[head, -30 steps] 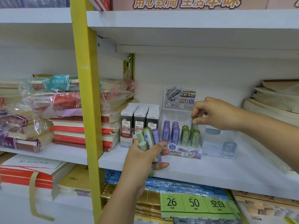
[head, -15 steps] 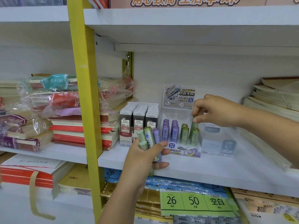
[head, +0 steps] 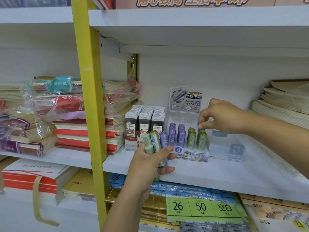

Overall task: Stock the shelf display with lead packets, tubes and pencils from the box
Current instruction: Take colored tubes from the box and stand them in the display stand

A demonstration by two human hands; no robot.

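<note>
A clear display tray with a printed backing card stands on the white shelf. Purple lead tubes fill its left rows and green lead tubes its right rows. My right hand reaches in from the right and pinches the top of a green tube at the back of the rightmost row. My left hand is in front of the shelf edge and grips a bundle of several green and purple tubes. Black lead packets stand in a box left of the tray.
A second clear display box sits right of the tray. Stacked notebooks lie left of the yellow upright, more paper stacks at far right. Packaged loose-leaf paper fills the shelf below.
My right hand has stayed over the rightmost green row, its fingers lowered slightly onto the tube. My left hand holds the bundle in the same place.
</note>
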